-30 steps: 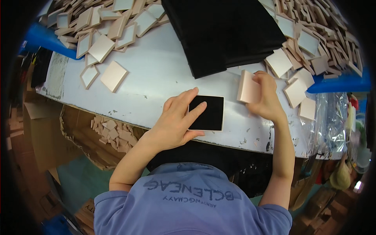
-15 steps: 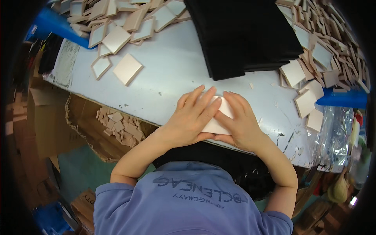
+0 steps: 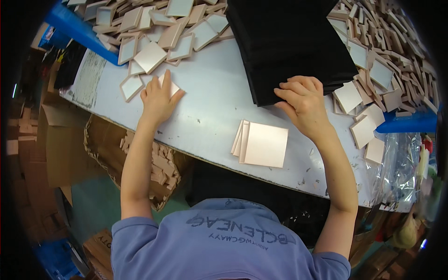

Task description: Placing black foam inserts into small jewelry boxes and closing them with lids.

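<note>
My left hand [image 3: 158, 99] lies with fingers spread over a flat square beige piece [image 3: 175, 88] at the left of the table, hiding much of it. The piece rests on the tabletop. At the front edge of a thick stack of black sheets [image 3: 289, 42], my right hand [image 3: 303, 100] has its fingers curled and its thumb below, closed at a sheet's edge. Between my hands, nearer to me, lies a small fanned pile of square beige pieces [image 3: 266, 144], the top one face up.
A heap of square pieces with pale insides [image 3: 179, 44] covers the far left, beside a blue bar [image 3: 81, 35]. Another heap [image 3: 396, 60] fills the far right above a second blue bar [image 3: 406, 121]. Clear plastic film [image 3: 399, 163] hangs at right. Below left, a cardboard box [image 3: 100, 144] holds beige pieces.
My hands have let go of the beige pile and moved apart. The left reached to a single piece at far left; the right went up to the black stack's front edge.
</note>
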